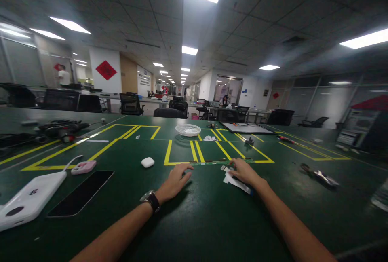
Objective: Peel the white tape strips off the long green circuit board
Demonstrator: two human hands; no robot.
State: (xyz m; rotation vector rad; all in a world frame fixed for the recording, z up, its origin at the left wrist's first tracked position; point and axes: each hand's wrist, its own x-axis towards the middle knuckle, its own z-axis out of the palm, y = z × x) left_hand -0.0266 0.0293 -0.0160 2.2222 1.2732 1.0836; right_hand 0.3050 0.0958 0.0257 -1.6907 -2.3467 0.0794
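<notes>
My left hand (176, 179), with a watch (150, 201) on its wrist, hovers low over or rests on the green tabletop; I cannot tell which. Its fingers stretch forward, the thumb apart, and hold nothing. A thin green strip (209, 163) with small dark parts lies just beyond the fingertips. At the strip's right part is my right hand (244, 171), thumb and forefinger apart; whether a fingertip touches the strip is unclear. Beneath that hand lies a torn white wrapper-like piece (238, 183) with a blue end, partly covered by the fingers.
A white earbud case (147, 162), a black phone (81, 193), a white power bank (32, 199) and a pink case (84, 167) lie leftward. Farther back stand a white basket (188, 130) and a whiteboard (247, 128). A metal tool (319, 176) and a screwdriver (285, 139) lie rightward.
</notes>
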